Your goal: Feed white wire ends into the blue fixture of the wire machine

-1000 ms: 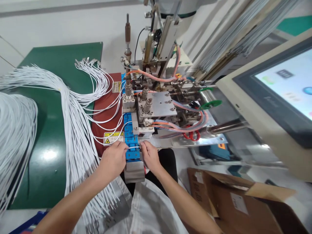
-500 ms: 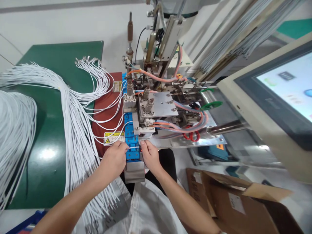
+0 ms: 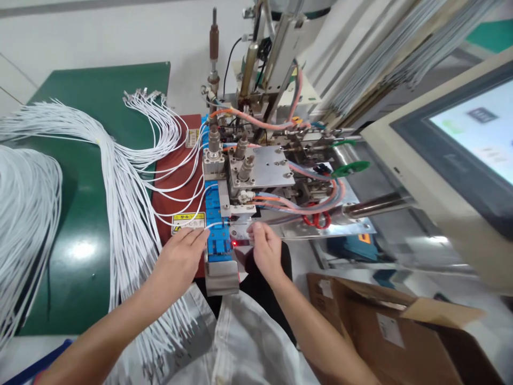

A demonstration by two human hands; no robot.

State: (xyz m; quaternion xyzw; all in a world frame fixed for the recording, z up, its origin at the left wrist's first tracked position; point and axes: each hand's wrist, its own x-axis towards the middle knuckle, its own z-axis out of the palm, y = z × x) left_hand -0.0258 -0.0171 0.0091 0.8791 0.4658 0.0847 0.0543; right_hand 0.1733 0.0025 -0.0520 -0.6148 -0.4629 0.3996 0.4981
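Note:
My left hand (image 3: 184,254) is at the left side of the blue fixture strip (image 3: 218,235), its fingers pinched on a white wire (image 3: 215,224). That wire lies across the strip and reaches toward the metal plate on the right. Off to the right of the strip, my right hand (image 3: 266,248) is closed, thumb against curled fingers; anything between them is hidden. A small red light (image 3: 234,243) glows between the two hands. Other white wires run from a large bundle (image 3: 128,214) into the strip farther back.
The machine (image 3: 260,166) with orange and clear hoses stands ahead. A green table (image 3: 80,289) with coiled white wires is on the left. On the right are a screen (image 3: 476,128), a green-flanged spool (image 3: 350,169) and an open cardboard box (image 3: 360,337).
My right hand has come off the wire and moved right. The wire now lies farther back along the strip, and the red light has come into view. My left hand has shifted slightly.

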